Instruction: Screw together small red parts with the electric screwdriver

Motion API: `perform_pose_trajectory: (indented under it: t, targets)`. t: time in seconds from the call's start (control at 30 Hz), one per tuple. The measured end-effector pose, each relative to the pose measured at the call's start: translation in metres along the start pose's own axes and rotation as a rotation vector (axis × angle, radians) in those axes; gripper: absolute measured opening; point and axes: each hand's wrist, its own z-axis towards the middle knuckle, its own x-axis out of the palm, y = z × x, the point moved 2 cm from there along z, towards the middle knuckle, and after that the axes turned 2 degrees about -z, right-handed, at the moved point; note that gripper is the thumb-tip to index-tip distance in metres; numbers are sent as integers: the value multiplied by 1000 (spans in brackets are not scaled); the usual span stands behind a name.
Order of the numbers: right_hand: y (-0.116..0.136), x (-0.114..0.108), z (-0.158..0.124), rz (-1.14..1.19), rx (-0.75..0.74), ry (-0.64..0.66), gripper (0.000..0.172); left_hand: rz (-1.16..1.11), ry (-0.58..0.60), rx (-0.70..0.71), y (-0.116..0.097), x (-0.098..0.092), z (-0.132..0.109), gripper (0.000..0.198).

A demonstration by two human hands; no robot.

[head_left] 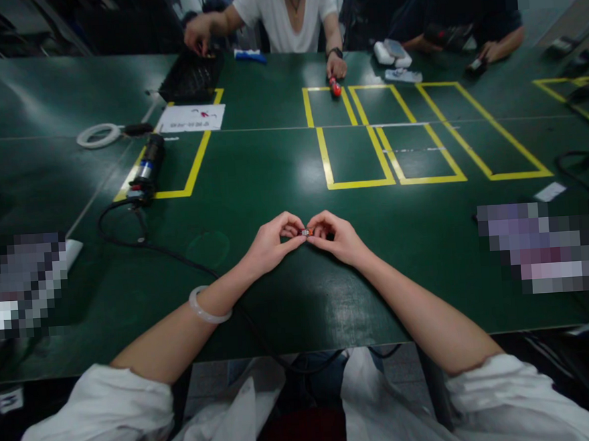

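Note:
Between my two hands, over the near middle of the green table (291,327), is a small part with silvery and orange-red bits (306,232). It is too small to name. My left hand (277,243) pinches its left side between thumb and fingertips. From the other side, the thumb and fingers of my right hand (336,236) close on its orange-red end. The fingertips of both hands almost meet and hide most of the part. A pale bracelet (200,307) circles my left wrist.
A cylindrical power tool (147,166) lies left with its cable on the table. Beyond are a white paper sheet (193,118), a black tray (190,77) under a co-worker's hand, and a red item (335,87) at their other hand. Yellow tape outlines (359,184) mark the tabletop.

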Motion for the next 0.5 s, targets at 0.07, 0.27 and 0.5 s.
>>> perform_pose_trajectory:
  t: [0.07,0.27,0.5]
  targets:
    - [2,0,0,-16,-11,2,21,33,-10,26,0,0,0,23]
    - [5,0,0,-61,-69,-2,15,126,-51,99,-1,-1,-1,25]
    - [4,-1,-1,-76,-60,-7,15,210,-2,95,-5,-2,-1,23]
